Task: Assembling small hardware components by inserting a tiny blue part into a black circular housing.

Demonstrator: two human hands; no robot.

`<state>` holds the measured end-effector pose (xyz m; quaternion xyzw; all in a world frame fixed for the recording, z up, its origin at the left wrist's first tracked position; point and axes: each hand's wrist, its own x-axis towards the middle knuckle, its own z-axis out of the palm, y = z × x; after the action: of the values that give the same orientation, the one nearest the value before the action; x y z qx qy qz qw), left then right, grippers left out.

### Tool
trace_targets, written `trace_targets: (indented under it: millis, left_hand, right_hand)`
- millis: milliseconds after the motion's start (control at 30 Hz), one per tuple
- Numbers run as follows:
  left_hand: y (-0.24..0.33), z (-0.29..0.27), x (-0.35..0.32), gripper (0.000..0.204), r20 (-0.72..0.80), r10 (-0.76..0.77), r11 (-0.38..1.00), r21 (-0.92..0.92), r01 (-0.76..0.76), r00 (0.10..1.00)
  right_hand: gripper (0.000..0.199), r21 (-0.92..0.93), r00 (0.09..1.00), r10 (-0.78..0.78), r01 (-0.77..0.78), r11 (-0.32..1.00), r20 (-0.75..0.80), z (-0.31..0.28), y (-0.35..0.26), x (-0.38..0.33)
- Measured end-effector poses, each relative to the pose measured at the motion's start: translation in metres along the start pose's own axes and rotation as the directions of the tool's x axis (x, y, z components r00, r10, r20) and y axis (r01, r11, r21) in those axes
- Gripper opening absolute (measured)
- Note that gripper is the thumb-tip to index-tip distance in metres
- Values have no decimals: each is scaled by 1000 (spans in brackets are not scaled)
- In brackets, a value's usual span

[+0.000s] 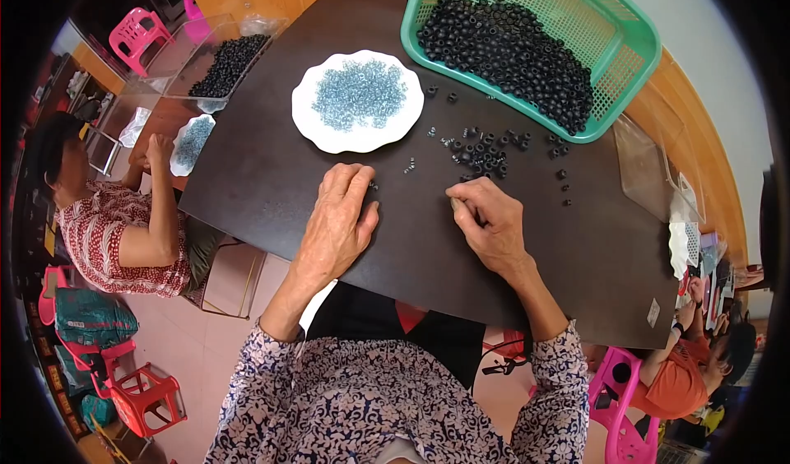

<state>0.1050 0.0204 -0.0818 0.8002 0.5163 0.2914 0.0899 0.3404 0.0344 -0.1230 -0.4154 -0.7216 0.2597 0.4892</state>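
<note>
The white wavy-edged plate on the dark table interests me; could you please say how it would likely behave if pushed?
The white plate would probably slide rather than tip, since it sits broad and low on the table. Its evenly waved rim suggests it is stiff. The small shiny pieces spread loosely on it could shift or spill if jolted.
</note>
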Motion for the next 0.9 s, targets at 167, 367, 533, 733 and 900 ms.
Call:
trace_targets:
  millis: [167,367,533,733,900]
  left_hand:
    - [3,0,-1,30,-91,17,988,155,-2,996]
    - [7,9,5,22,12,135,980,143,-135,991]
    - [20,22,10,24,17,111,986,122,-112,994]
    - [40,42,13,15,-49,56,990,129,-49,997]
    - [45,50,19,15,-36,60,988,141,-54,998]
  right_hand:
    - [24,-106,1000,-27,26,994,-3,0,-8,-4]
    - [21,-286,994,-92,103,953,50,-3,-3,-12]
    - [16,-289,996,-87,82,954,-7,-2,0,-10]
    - [12,-324,997,-78,70,943,-14,2,1,1]
    - [11,-347,996,-80,89,934,40,7,-1,15]
